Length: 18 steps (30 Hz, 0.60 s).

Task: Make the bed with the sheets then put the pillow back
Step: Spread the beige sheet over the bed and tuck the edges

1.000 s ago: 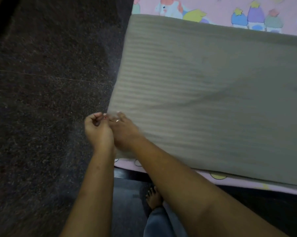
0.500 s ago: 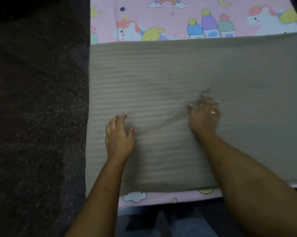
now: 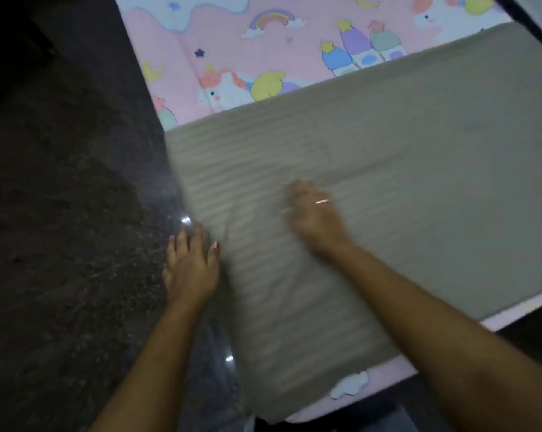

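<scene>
A folded grey ribbed sheet [image 3: 388, 198] lies across the bed, over a pink sheet [image 3: 232, 57] printed with unicorns, rainbows and stars. My left hand [image 3: 191, 266] lies flat with straight fingers against the grey sheet's left edge, at the side of the bed. My right hand [image 3: 313, 213], with a ring on one finger, presses palm down on the grey sheet a little right of and beyond the left hand; it is blurred. No pillow is in view.
Dark speckled stone floor [image 3: 60, 244] fills the left side and runs along the bed's edge. The pink sheet's near edge [image 3: 372, 381] shows under the grey sheet at the bottom. A dark strip lies at the top right corner.
Both hands went from the grey sheet's left corner to lying flat on it. Now the left hand has slid back to the left edge, and the view has tilted.
</scene>
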Each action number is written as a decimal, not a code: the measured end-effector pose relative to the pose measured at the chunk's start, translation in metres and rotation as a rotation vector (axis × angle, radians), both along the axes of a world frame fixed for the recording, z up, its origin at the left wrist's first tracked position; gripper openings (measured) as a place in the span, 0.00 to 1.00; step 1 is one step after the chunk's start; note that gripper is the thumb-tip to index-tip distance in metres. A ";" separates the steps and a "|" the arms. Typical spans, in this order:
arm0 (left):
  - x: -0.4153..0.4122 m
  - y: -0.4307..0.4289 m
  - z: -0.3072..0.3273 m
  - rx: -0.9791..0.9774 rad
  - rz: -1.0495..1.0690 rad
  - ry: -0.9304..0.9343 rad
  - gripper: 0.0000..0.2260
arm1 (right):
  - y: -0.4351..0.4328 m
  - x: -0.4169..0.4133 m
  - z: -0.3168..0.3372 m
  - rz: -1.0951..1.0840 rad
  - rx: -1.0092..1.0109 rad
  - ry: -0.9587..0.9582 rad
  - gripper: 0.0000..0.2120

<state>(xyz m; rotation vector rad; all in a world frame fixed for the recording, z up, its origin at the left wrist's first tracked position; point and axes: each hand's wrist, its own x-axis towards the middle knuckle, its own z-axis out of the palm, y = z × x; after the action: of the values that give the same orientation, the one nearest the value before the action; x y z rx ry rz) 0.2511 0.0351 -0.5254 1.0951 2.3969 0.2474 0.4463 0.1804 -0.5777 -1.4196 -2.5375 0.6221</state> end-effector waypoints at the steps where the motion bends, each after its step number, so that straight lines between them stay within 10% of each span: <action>1: -0.010 0.002 0.001 0.003 -0.021 -0.003 0.25 | 0.021 0.024 -0.002 -0.223 0.019 -0.057 0.32; 7: -0.029 0.041 -0.018 0.053 -0.086 -0.061 0.26 | 0.056 0.063 -0.020 -0.737 -0.140 -0.362 0.32; 18: -0.084 0.108 -0.003 0.023 0.006 -0.036 0.24 | -0.035 -0.127 0.014 0.630 -0.078 -0.082 0.26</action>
<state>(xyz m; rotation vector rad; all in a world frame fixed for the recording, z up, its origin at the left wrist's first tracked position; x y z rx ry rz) 0.1674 0.1428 -0.5288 1.0849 2.3709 0.2948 0.3197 0.1451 -0.5637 -0.6439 -3.0573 0.7643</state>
